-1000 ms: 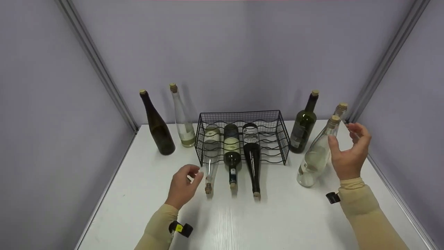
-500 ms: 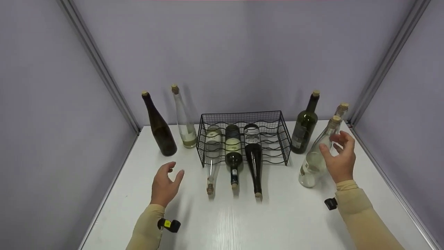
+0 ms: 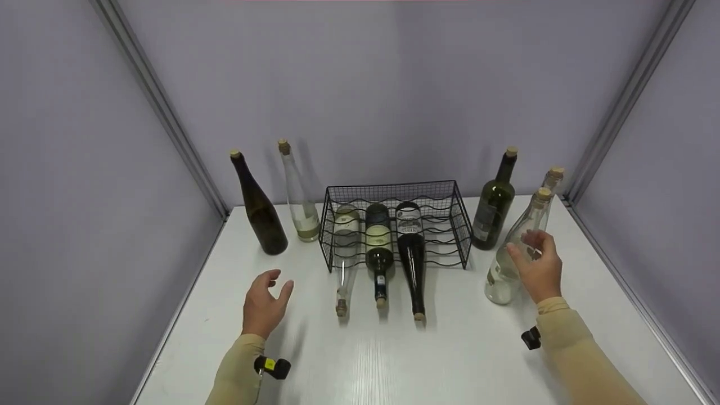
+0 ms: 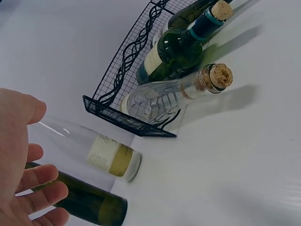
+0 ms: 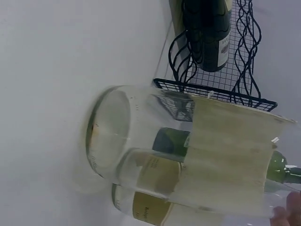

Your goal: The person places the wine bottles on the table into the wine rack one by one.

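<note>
My right hand [image 3: 541, 273] is at the front clear glass bottle [image 3: 499, 289], which stands corked on the right of the table. Its thumb and fingers are curved and spread apart, overlapping the bottle's upper body in the head view. In the right wrist view that bottle's pale label [image 5: 230, 150] fills the middle, with fingertips [image 5: 292, 207] at the lower right edge. My left hand [image 3: 264, 306] hovers empty over the left side, thumb apart from loosely bent fingers. Nearest to it are a brown bottle [image 3: 264, 225] and a clear bottle [image 3: 304, 216], both upright and corked.
A black wire rack [image 3: 444, 261] stands at the back middle. Lying in it, necks forward, are a clear bottle [image 3: 344, 261], a green bottle [image 3: 379, 259] and a dark bottle [image 3: 413, 259]. A green bottle [image 3: 492, 208] and another clear bottle [image 3: 552, 180] stand at the back right.
My right hand has moved left and down to the front clear bottle. My left hand has drawn back leftward from the rack's clear bottle, its fingers spreading wider. The bottles stay in place.
</note>
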Action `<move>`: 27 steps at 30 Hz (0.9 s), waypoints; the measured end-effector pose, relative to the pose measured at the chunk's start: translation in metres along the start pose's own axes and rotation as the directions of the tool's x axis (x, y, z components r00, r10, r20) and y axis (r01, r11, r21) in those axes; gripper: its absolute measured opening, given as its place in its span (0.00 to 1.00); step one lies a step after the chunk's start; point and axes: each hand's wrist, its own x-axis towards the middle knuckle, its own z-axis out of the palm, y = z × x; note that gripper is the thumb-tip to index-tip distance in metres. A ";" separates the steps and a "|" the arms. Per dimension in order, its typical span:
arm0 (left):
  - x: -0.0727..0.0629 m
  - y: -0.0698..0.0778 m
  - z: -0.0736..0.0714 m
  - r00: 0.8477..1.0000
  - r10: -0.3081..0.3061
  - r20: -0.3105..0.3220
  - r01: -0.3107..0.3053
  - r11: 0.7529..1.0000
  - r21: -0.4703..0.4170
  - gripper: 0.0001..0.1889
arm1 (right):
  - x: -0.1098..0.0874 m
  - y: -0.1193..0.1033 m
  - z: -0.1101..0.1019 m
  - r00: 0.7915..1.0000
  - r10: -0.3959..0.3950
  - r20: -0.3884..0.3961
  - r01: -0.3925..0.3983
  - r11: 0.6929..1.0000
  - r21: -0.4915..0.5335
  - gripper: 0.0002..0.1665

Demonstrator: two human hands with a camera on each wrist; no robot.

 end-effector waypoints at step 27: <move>-0.004 0.003 0.006 0.999 -0.019 0.043 0.020 1.000 -0.009 0.20 | -0.019 0.018 0.022 0.980 0.165 0.113 -0.173 0.983 0.069 0.39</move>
